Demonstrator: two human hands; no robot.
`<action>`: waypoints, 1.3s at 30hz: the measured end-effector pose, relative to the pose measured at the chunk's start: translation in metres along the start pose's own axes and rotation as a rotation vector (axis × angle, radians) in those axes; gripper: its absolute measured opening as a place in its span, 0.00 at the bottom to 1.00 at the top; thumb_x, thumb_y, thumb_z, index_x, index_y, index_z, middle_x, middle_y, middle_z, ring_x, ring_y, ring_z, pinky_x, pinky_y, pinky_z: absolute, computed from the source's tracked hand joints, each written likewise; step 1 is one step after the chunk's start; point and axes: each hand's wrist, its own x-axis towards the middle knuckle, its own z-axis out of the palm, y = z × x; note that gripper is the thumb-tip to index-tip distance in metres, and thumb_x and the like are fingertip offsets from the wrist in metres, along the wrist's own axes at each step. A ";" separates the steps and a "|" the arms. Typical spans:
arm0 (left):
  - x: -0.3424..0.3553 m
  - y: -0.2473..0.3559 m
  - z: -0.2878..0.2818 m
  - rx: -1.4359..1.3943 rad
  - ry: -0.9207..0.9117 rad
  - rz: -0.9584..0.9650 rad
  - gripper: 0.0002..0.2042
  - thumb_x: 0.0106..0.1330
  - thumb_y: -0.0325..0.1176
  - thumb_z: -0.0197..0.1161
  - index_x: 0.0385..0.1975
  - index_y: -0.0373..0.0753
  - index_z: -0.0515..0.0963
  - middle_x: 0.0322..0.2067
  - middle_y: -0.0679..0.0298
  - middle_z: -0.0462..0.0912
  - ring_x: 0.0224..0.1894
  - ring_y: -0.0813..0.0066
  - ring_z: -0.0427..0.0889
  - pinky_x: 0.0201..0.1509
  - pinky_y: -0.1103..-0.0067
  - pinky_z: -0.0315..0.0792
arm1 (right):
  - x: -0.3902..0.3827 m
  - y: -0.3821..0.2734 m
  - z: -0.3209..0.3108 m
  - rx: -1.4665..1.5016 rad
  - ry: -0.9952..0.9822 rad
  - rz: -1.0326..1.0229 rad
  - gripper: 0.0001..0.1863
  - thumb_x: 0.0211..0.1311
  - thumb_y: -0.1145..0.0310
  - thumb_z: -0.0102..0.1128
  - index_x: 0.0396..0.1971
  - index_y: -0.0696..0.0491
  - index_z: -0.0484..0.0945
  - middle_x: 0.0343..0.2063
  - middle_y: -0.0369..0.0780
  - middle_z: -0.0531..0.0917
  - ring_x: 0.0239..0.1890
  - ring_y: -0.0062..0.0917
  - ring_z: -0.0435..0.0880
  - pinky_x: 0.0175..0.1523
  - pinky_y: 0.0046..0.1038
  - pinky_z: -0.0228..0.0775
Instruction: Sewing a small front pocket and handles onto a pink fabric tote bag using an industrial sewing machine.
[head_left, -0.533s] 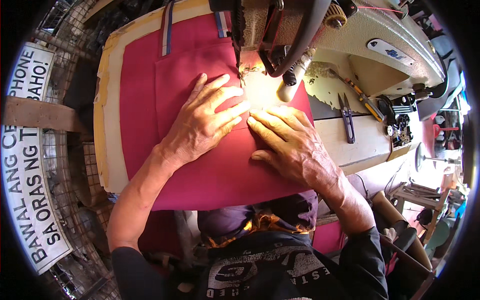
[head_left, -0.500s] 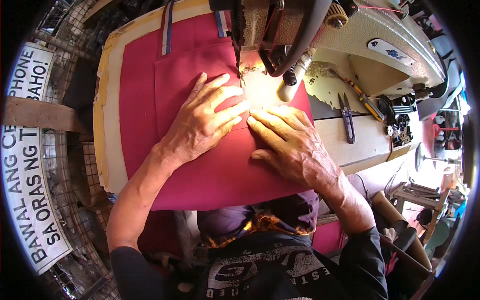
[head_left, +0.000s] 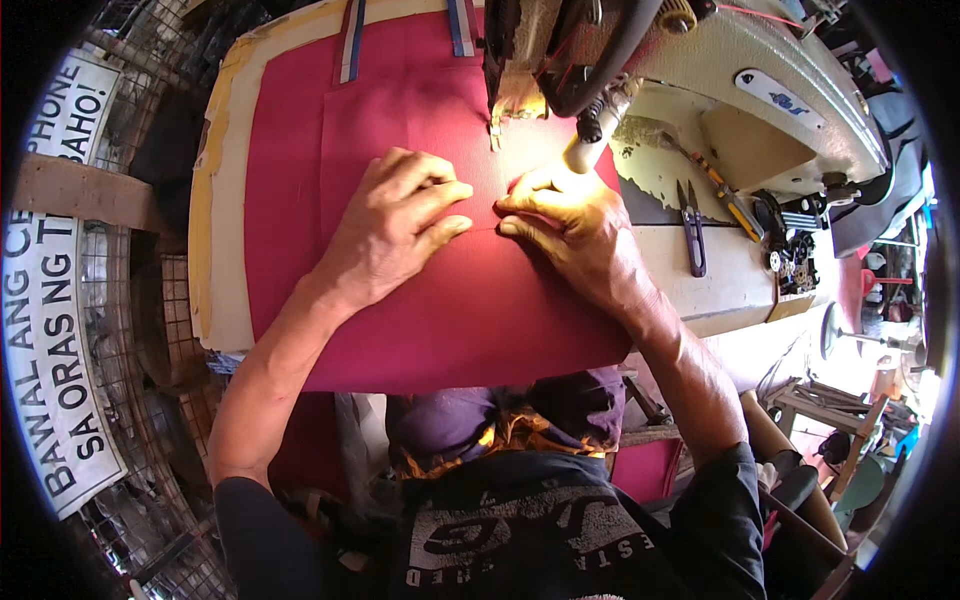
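Note:
A red fabric panel [head_left: 390, 350] with a stitched inner rectangle and two striped straps [head_left: 351, 45] lies beneath the sewing machine's needle area [head_left: 494, 130]. My left hand [head_left: 400, 215] rests on it left of the needle, fingers bent, thumb and forefinger apart, holding nothing. Close beside it, my right hand [head_left: 560, 222] has its fingers and thumb drawn together on the fabric along a horizontal crease, just below the lit white lamp fitting [head_left: 582, 150].
The grey machine body [head_left: 800, 140] fills the upper right. On its bed lie thread snips [head_left: 694, 240], a yellow-handled screwdriver [head_left: 740, 215] and small metal parts [head_left: 795, 265]. A wire grid [head_left: 174, 295] with a sign runs along the left. A wooden stand [head_left: 830, 420] is at lower right.
My right hand has curled from spread flat into a closer grip on the fabric. My left hand's fingers have bent further and drawn slightly back, away from the needle.

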 end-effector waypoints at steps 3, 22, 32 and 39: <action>-0.012 -0.002 -0.005 -0.167 0.006 -0.108 0.17 0.55 0.29 0.76 0.46 0.39 0.86 0.41 0.65 0.79 0.44 0.68 0.77 0.49 0.73 0.77 | 0.003 -0.003 -0.001 -0.054 -0.005 -0.046 0.07 0.56 0.67 0.71 0.31 0.52 0.86 0.32 0.41 0.84 0.42 0.40 0.81 0.46 0.39 0.75; -0.008 0.001 0.002 0.128 0.118 0.145 0.09 0.57 0.24 0.72 0.37 0.36 0.85 0.32 0.63 0.78 0.35 0.66 0.79 0.40 0.72 0.77 | 0.000 -0.009 -0.005 -0.421 -0.044 -0.245 0.07 0.60 0.74 0.63 0.38 0.53 0.83 0.36 0.39 0.85 0.37 0.36 0.84 0.41 0.35 0.78; -0.006 -0.003 -0.002 0.352 0.014 0.353 0.09 0.64 0.27 0.64 0.43 0.36 0.82 0.37 0.59 0.79 0.41 0.60 0.81 0.49 0.66 0.77 | 0.007 0.015 -0.013 -0.639 -0.109 -0.645 0.14 0.56 0.67 0.56 0.43 0.52 0.79 0.38 0.38 0.80 0.41 0.32 0.85 0.42 0.32 0.80; 0.011 0.014 -0.020 0.441 -0.124 0.479 0.08 0.63 0.29 0.62 0.37 0.33 0.83 0.31 0.62 0.79 0.39 0.66 0.80 0.43 0.72 0.74 | 0.026 0.008 -0.020 -0.863 -0.214 -0.939 0.11 0.53 0.68 0.57 0.33 0.57 0.80 0.29 0.39 0.76 0.35 0.29 0.79 0.54 0.32 0.75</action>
